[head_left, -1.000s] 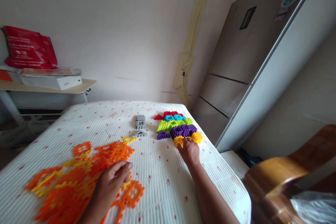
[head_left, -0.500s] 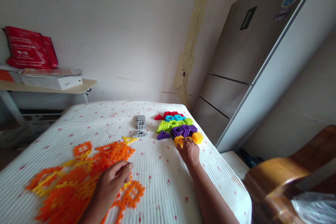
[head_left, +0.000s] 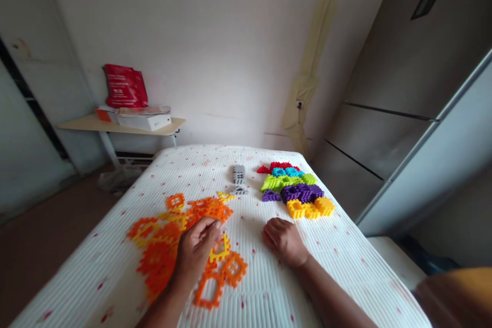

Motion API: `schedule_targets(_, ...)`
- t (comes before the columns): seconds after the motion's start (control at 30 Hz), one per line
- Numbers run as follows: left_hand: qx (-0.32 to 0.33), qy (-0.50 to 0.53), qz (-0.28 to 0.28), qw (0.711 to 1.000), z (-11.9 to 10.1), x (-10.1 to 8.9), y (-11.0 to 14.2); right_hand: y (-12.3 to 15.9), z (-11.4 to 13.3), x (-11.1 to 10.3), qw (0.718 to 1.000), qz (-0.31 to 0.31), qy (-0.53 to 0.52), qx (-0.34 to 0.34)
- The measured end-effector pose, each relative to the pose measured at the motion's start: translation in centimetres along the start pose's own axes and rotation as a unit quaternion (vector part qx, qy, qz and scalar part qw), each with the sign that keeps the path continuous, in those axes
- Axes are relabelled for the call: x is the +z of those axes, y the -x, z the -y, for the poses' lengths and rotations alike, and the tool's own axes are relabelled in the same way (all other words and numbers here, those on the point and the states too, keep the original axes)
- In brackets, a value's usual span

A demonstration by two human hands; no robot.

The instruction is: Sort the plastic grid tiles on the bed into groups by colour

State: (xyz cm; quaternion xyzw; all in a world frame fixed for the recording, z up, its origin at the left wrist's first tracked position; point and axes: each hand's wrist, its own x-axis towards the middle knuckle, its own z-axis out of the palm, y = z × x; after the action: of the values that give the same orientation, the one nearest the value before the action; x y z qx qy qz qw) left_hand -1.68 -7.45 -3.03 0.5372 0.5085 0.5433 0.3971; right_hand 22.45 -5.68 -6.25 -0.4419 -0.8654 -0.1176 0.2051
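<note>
the right hand (head_left: 284, 241) has drawn back from the yellow blocks (head_left: 309, 208) and rests empty, loosely curled, on the white bed (head_left: 96, 266); the left hand (head_left: 196, 248) curls over the orange plastic pieces (head_left: 159, 253), any pinch hidden.

left hand (head_left: 196, 250): yours is bare, with a broad back and thick fingers.
left forearm (head_left: 163, 307): your skin is uncovered from the wrist down to the view's edge.
right hand (head_left: 284, 241): yours is bare too, and just as broad.
right forearm (head_left: 330, 297): yours is also uncovered below the wrist, long and slim.
</note>
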Motion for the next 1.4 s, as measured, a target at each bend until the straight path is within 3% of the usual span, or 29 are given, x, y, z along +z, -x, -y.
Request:
schedule_targets(0.17,0.017,-0.067,-0.102,0.992,-1.1,-3.5,-1.2,0.1,0.2,1.1,0.997,0.043,-0.067,0.019)
schedule_targets(0.27,0.03,-0.162,-0.089,0.982,-1.7,-5.7,-2.0,0.2,-0.1,1.2,0.993,0.047,-0.1,0.051)
schedule_targets(0.43,0.06,-0.349,-0.037,0.935,-1.8,-9.7,-3.5,0.1,-0.1,0.9,0.988,0.054,-0.128,0.066)
schedule_targets(0.63,0.011,-0.4,-0.073,0.913,1.0,-13.3,-4.2,0.2,-0.2,1.3,0.982,0.052,-0.159,0.087)
schedule_targets(0.77,0.005,-0.441,-0.089,0.893,2.3,-12.7,-4.2,0.3,-0.3,1.5,0.98,0.052,-0.167,0.092)
schedule_targets(1.1,-0.035,-0.589,-0.062,0.805,1.6,-7.8,-3.8,0.1,-0.1,1.4,0.981,0.044,-0.164,0.097)
schedule_targets(1.4,-0.028,-0.613,-0.049,0.788,2.0,-6.5,-3.8,-0.1,0.1,1.1,0.983,0.048,-0.148,0.098)
